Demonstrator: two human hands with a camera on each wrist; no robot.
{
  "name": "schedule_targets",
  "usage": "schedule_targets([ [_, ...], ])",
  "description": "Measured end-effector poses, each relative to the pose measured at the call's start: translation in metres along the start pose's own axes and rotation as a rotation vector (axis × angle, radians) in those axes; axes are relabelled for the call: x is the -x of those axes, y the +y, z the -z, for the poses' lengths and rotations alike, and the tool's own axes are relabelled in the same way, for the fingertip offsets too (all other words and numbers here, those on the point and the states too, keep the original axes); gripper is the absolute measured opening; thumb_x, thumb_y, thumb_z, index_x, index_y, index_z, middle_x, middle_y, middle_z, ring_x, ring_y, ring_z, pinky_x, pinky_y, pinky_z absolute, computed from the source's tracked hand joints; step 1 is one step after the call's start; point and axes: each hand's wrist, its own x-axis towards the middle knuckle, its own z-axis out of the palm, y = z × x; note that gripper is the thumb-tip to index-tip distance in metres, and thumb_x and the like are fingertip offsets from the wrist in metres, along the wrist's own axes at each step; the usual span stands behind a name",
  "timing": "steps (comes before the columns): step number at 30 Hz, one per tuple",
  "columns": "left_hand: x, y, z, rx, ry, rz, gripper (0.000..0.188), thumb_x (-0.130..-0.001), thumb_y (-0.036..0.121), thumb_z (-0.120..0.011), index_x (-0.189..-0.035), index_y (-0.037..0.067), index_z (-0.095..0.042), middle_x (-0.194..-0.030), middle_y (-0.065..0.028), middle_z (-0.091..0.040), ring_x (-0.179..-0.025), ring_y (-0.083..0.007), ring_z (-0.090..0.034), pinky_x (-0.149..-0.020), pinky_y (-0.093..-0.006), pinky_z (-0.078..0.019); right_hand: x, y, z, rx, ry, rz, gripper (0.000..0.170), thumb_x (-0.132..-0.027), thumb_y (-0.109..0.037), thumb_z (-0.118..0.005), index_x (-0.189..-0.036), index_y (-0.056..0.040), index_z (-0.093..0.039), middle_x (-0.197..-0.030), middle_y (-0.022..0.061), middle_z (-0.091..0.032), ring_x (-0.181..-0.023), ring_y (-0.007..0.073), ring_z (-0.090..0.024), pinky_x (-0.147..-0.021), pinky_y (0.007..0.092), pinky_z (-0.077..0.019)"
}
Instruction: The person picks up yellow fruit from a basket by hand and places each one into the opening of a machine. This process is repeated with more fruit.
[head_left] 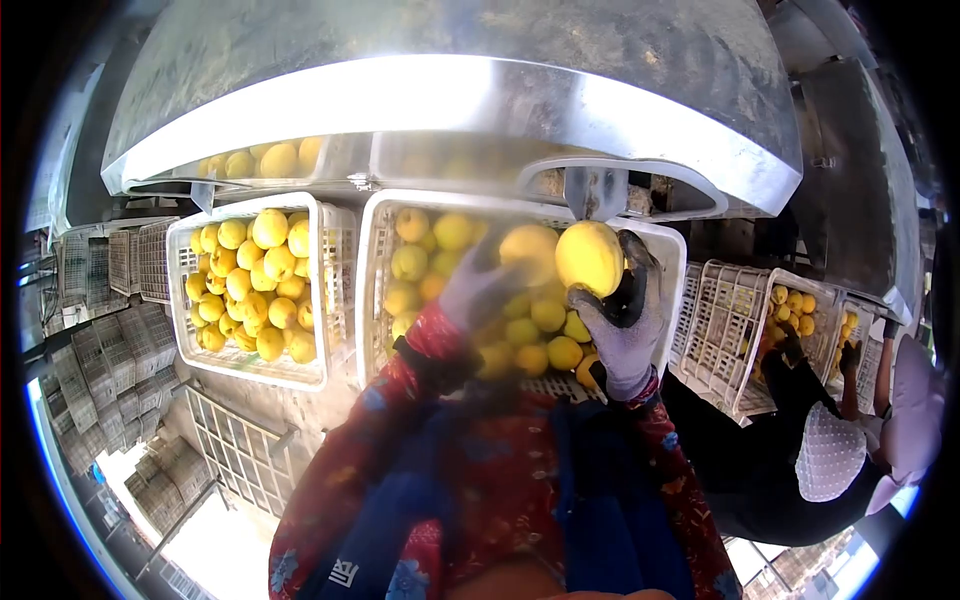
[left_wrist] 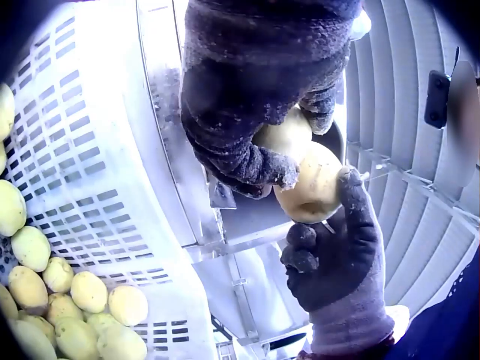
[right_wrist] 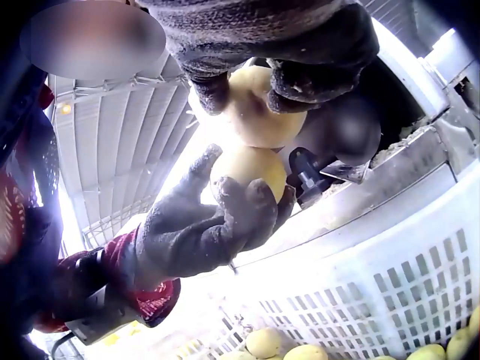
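Above a white crate of yellow fruit, both gloved hands are raised, each with one round yellow fruit. In the head view the left hand point(head_left: 475, 285) is blurred, its fingers round a yellow-orange fruit point(head_left: 530, 252). The right hand point(head_left: 625, 325) holds a second yellow fruit point(head_left: 588, 258) between thumb and fingers. From the left wrist view, the left hand point(left_wrist: 262, 90) grips its fruit point(left_wrist: 286, 138), which touches or overlaps the right hand's fruit point(left_wrist: 311, 184). The right wrist view shows the left hand point(right_wrist: 206, 225) below, its fingers curled on the lower fruit point(right_wrist: 249, 171).
The crate point(head_left: 672, 240) under the hands stands beside another full white crate point(head_left: 322, 350) at left. A metal machine edge point(head_left: 420, 95) runs behind them. At right, a person in a dotted hat point(head_left: 832, 455) reaches toward further crates. Stacked crates point(head_left: 130, 350) fill the far left.
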Motion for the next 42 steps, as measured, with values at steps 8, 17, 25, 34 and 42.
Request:
schedule_targets([
  [8,-0.011,0.015,0.002,-0.092,0.076,-0.085,0.063,-0.089,0.003,-0.065,-0.146,0.003,-0.037,-0.123,-0.0135,-0.06,-0.107,-0.0214,-0.064,-0.089,-0.0335,-0.0556,-0.046,0.009,-0.019,0.483,0.172,0.303,0.07,-0.078,-0.018,-0.082,-0.135,0.002,-0.048,-0.13,0.0236,-0.055,-0.111,0.0364,-0.061,-0.092,0.0415,-0.0527],
  [17,-0.007,0.011,0.001,-0.391,0.067,-0.336,0.082,-0.077,0.009,-0.081,-0.146,0.001,-0.038,-0.137,-0.014,-0.052,-0.106,-0.0207,-0.063,-0.09,-0.0323,-0.0535,-0.076,0.018,0.001,0.136,0.219,0.096,0.054,-0.08,-0.007,-0.079,-0.126,0.0041,-0.052,-0.11,0.0186,-0.066,-0.096,0.0271,-0.065,-0.08,0.0361,-0.0537],
  [25,-0.014,0.008,-0.024,-0.733,0.054,-0.146,0.061,-0.091,0.014,-0.068,-0.145,0.002,-0.043,-0.12,-0.0139,-0.064,-0.105,-0.0183,-0.063,-0.091,-0.0327,-0.0523,-0.015,0.014,-0.015,0.34,0.001,0.213,0.081,-0.073,-0.014,-0.084,-0.14,0.0001,-0.041,-0.134,0.024,-0.052,-0.118,0.0377,-0.057,-0.093,0.0438,-0.0524],
  [34,-0.029,-0.088,0.06,-1.461,-0.057,-0.176,0.05,-0.093,0.028,-0.06,-0.136,0.003,-0.052,-0.122,-0.0211,-0.064,-0.104,-0.0311,-0.067,-0.09,-0.0392,-0.0538,-0.109,0.037,-0.026,0.622,0.274,0.288,0.046,-0.081,-0.022,-0.081,-0.112,0.0051,-0.06,-0.097,0.0234,-0.066,-0.087,0.0379,-0.066,-0.078,0.04,-0.0525],
  [42,-0.075,-0.221,0.054,-1.676,-0.62,-0.131,0.027,-0.09,0.017,-0.056,-0.112,0.006,-0.066,-0.108,-0.016,-0.068,-0.099,-0.0317,-0.067,-0.085,-0.0417,-0.0538,-0.016,0.099,0.043,0.868,-0.191,0.043,0.036,-0.091,-0.027,-0.067,-0.119,-0.0063,-0.06,-0.11,0.0149,-0.066,-0.099,0.0321,-0.065,-0.085,0.0408,-0.0531],
])
